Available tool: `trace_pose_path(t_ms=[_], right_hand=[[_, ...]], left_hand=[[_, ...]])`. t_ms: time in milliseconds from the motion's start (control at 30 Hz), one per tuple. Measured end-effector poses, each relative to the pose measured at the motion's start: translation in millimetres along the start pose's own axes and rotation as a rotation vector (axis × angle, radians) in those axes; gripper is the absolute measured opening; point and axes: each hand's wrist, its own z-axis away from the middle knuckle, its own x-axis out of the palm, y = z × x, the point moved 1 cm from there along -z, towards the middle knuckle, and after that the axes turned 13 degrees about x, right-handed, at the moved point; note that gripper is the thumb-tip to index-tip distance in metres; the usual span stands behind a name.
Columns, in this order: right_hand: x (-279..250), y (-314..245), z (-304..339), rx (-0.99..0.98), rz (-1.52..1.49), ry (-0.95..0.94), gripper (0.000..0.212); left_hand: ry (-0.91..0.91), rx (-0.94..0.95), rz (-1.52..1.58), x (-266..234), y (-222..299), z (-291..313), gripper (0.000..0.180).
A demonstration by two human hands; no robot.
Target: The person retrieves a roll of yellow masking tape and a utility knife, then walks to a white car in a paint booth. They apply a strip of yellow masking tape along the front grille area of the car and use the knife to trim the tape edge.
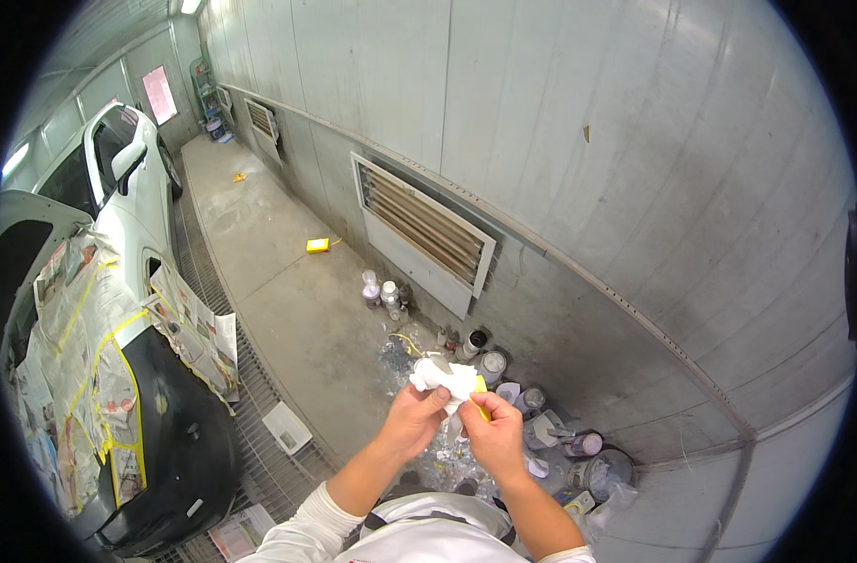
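In front of my body, my two hands meet over a crumpled white wipe [444,377]. My left hand [413,422] is closed on the wipe, its thumb pressed on top. The fingers of my right hand [494,436] pinch a thin yellow piece [482,399] that looks like a tool's handle, and they touch the wipe's right side. A greyish edge shows just above the wipe; whether it belongs to the yellow piece, I cannot tell.
Cans, cups and bottles [492,361] line the grey wall, with several more containers [586,444] at right. A white car [128,216], partly masked with newspaper and yellow tape, with a black bumper [184,441], stands at left beside floor grating [203,263]. A yellow box [317,246] lies ahead.
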Motion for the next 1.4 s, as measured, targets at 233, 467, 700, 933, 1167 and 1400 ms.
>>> trace_pose_path(t_ms=[233, 467, 700, 933, 1167, 1400], right_hand=[[-5.5, -2.0, 14.2, -0.129, 0.237, 0.04, 0.014], [-15.6, -2.7, 26.2, -0.134, 0.318, 0.048, 0.017], [-30.7, -0.2, 37.0, 0.031, 0.103, 0.038, 0.012], [-17.9, -4.1, 25.8, 0.016, -0.07, -0.068, 0.017], [-13.4, -0.8, 32.1, -0.037, 0.143, -0.021, 0.017], [-10.6, -9.8, 34.6, 0.027, 0.105, -0.086, 0.018]], left_hand=[[0.041, 0.001, -0.475, 0.1, 0.5, 5.2, 0.022], [0.194, 0.091, -0.269, 9.0, 6.4, 1.8, 0.019], [0.317, 0.315, -0.143, -11.7, 52.4, -23.6, 0.034], [-0.009, 0.01, -0.07, 1.1, -13.3, 25.7, 0.039], [0.01, 0.01, -0.466, 6.6, -5.7, 22.2, 0.024], [0.17, 0.154, -0.263, 19.3, 9.2, 12.0, 0.021]])
